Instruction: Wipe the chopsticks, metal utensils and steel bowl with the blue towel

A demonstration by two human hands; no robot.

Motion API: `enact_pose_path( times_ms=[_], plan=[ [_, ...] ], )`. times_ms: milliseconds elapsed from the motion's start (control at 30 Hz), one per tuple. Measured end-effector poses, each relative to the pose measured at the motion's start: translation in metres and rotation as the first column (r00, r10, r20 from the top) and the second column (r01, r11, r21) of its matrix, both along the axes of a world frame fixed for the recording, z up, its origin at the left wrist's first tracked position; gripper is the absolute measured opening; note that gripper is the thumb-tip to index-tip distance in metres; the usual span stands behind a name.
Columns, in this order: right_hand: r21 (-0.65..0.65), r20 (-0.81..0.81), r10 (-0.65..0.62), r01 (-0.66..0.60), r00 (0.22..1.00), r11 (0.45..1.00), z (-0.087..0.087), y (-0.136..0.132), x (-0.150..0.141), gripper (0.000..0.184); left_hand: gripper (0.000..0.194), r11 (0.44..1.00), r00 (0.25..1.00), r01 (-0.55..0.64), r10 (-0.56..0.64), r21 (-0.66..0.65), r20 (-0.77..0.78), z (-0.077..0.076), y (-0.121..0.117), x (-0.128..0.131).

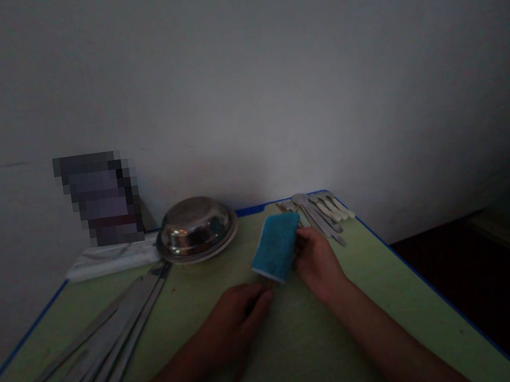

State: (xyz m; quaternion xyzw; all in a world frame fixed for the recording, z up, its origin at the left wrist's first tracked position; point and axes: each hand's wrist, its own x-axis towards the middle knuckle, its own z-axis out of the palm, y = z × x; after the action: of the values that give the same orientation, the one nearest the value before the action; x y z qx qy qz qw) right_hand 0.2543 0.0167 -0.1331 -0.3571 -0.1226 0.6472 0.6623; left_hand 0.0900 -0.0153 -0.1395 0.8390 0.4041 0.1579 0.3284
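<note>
A blue sponge cloth [275, 248] with a pale edge is in my right hand [317, 264], fingers closed round its right side above the table. My left hand [241, 318] is closed just below the cloth's lower edge. From under that hand sticks out a thin, dark handle [239, 373], whose other end is out of sight near the cloth. Whether the cloth touches it I cannot tell. Beyond my right hand lie several metal spoons [317, 217], some with cream handles [332, 209].
An upturned steel bowl [198, 223] rests on plates at the back. Several long flat metal strips [109, 335] fan out at left, near a white flat package [114, 259]. A blue-edged green table [194, 299] meets the grey wall [270, 89]; a blurred-out object stands at back left.
</note>
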Motion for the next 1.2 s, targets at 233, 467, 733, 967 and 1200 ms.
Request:
enact_pose_path(
  times_ms=[233, 467, 733, 967, 1200],
  plan=[
    [0.056, 0.115, 0.084, -0.091, 0.99, 0.994, -0.004, -0.003, -0.003, 0.017, 0.031, 1.0, 0.999, 0.021, -0.021, -0.005, 0.031, -0.001, 0.001, 0.0],
    [0.051, 0.094, 0.147, -0.153, 0.985, 0.987, -0.006, -0.003, -0.006, 0.014, 0.032, 0.999, 0.999, 0.035, -0.035, 0.01, 0.025, -0.003, 0.002, -0.001],
    [0.081, 0.137, 0.044, -0.056, 0.99, 0.995, -0.009, -0.002, -0.005, 0.018, 0.033, 0.998, 0.998, 0.059, -0.058, 0.032, -0.028, -0.004, 0.002, 0.0],
    [-0.116, 0.169, -0.141, 0.161, 0.976, 0.98, -0.022, 0.009, 0.008, 0.021, 0.036, 0.995, 0.986, 0.074, -0.063, 0.066, -0.153, 0.0, 0.0, 0.001],
    [-0.117, 0.275, -0.144, 0.182, 0.951, 0.976, -0.023, 0.008, 0.009, 0.025, 0.036, 0.978, 0.962, 0.146, -0.105, 0.15, -0.251, 0.0, -0.001, 0.002]
  ],
)
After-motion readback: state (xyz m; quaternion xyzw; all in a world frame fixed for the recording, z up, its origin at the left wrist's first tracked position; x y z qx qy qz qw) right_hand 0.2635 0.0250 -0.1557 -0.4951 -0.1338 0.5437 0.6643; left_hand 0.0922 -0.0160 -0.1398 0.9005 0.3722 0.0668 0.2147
